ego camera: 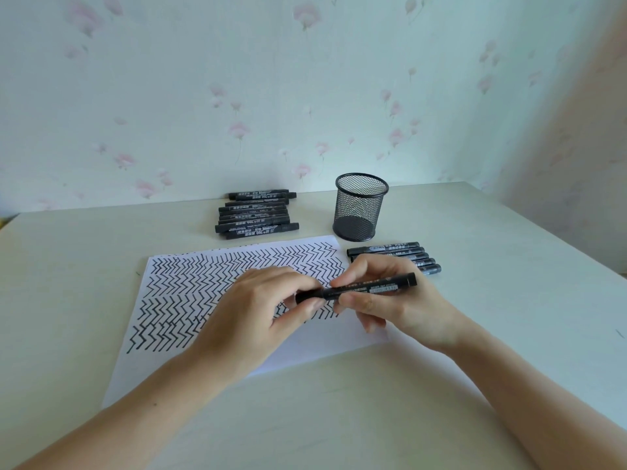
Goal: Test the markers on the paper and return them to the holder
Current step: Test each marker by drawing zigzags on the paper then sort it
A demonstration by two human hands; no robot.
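A pale cream counter (475, 368) meets a wall papered in pale green with pink flowers (237, 96). On it lie a white paper sheet covered in black zigzag strokes (190, 300), an empty black wire-mesh holder (360, 206) and two groups of black markers (254, 213) (403, 255); "700" is legible on one label. Above the sheet, the left hand (258, 317) pinches the cap end and the right hand (390, 300) grips the barrel of one black marker (356, 289).

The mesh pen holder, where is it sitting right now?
The mesh pen holder stands upright at the back of the table, right of centre, between two piles of markers and just beyond the paper's far right corner.
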